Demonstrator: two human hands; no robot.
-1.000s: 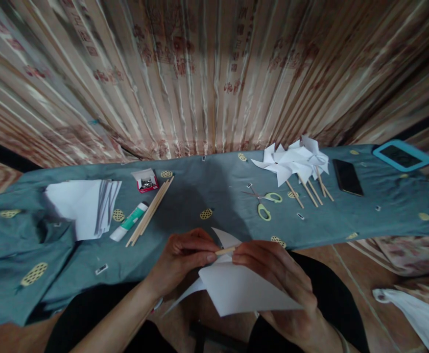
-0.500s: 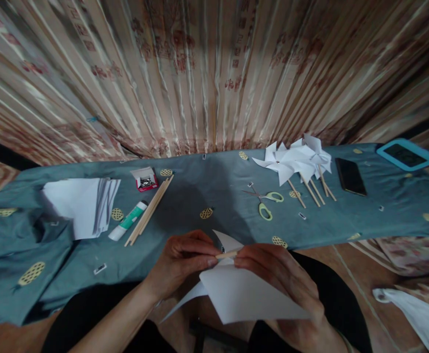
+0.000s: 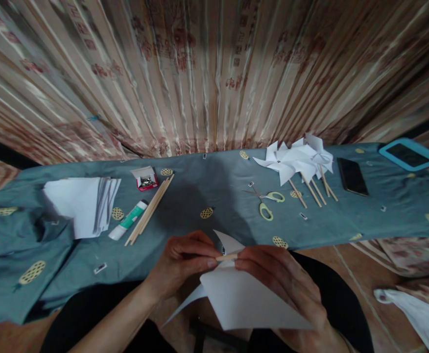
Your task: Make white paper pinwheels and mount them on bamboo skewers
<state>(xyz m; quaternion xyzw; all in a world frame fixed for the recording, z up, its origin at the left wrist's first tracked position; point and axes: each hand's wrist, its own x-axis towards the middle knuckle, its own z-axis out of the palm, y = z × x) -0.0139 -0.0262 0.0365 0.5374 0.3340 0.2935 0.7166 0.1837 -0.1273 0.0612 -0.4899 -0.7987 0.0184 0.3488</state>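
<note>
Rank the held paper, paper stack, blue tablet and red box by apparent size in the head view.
1. Held paper and paper stack: order unsure; the held paper is nearer the camera.
2. Blue tablet.
3. Red box: smallest.

The held pinwheel (image 3: 244, 301) was smooth, dull paper, its stick (image 3: 227, 257) was wood, and the table cover (image 3: 332, 220) was wrinkly cloth.
</note>
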